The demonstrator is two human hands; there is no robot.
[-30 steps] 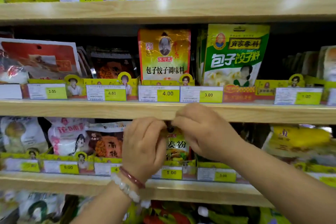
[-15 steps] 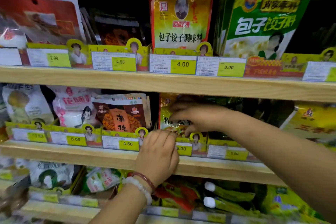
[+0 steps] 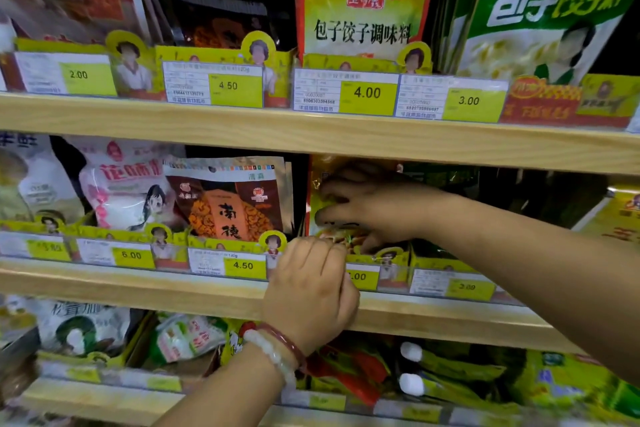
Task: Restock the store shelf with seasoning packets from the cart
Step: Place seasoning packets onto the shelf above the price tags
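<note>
A yellow seasoning packet [image 3: 341,235] stands upright on the middle shelf [image 3: 156,289], behind the price tag that reads partly "…00". My right hand [image 3: 372,210] reaches in from the right and grips this packet, fingers spread over its front and thumb near its lower edge. My left hand [image 3: 310,288], with red and white bracelets on the wrist, comes up from below. Its fingers curl over the yellow tray lip [image 3: 381,258] at the packet's lower left corner. The hands hide much of the packet's face.
Left of the packet stand a brown-orange packet [image 3: 228,208] and a pink-white bag [image 3: 121,184]. The upper shelf [image 3: 311,135] holds a yellow packet [image 3: 363,10] and a green one [image 3: 540,21]. Dark packets sit behind my right forearm. The lower shelf [image 3: 104,399] carries more bags.
The view has dropped and moved closer to the middle shelf. My right hand pushed deeper along the packet's front; my left hand slid down from the packet's top to the tray lip.
</note>
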